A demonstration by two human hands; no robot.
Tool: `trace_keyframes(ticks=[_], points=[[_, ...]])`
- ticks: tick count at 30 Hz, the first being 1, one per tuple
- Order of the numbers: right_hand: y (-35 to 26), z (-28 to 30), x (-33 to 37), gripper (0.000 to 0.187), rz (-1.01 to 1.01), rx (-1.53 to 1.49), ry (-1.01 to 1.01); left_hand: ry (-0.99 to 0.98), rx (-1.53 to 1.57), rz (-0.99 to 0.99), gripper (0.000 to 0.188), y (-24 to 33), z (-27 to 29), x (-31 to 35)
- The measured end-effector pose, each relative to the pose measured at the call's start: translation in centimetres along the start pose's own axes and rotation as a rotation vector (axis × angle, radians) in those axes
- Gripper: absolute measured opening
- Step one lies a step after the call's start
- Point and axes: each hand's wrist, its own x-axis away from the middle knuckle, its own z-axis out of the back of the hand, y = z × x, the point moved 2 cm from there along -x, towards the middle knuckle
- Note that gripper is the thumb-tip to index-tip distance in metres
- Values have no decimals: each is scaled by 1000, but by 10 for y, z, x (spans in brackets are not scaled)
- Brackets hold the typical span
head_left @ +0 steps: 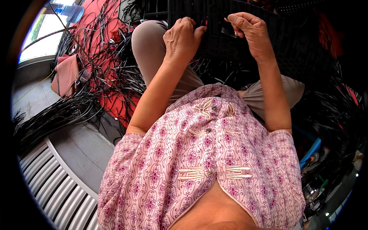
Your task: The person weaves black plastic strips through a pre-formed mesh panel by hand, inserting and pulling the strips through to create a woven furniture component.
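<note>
A large black woven piece (245, 51) of flat strips lies across my lap at the top of the view, much of it lost in shadow. My left hand (181, 41) is closed at its left part, with fingers curled over and the thumb pressed inward; the fingertips are partly hidden. To the right, my right hand (251, 32) is raised over the weave in a pinch. A dark, curved black strip (229, 33) hangs at its fingers, and its far end cannot be made out. A small red spot shows between the two hands.
Loose black strips (122, 57) lie tangled over a red cloth (111, 101) at the left. A thick strip bundle (57, 111) crosses the grey floor near a pink pouch (66, 76). A slatted metal seat (61, 180) stands lower left; a blue object (311, 152) lies right.
</note>
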Motion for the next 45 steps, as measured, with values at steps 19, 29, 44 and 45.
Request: trace_keyframes(ticks=[19,29,44,45], points=[[-4,-23,-8,22,-13,730,-29,-5,90,81,34,-6,-1,-4],[2,-27,-13,21,34,905,-2,-13,88,66,28,-2,-2,-2],[9,-29,-21,23,141,954,-65,-109,285,-11,26,-23,-3,-8],[10,-30,-21,23,141,963,-59,-125,299,-19,26,-23,-3,-9]])
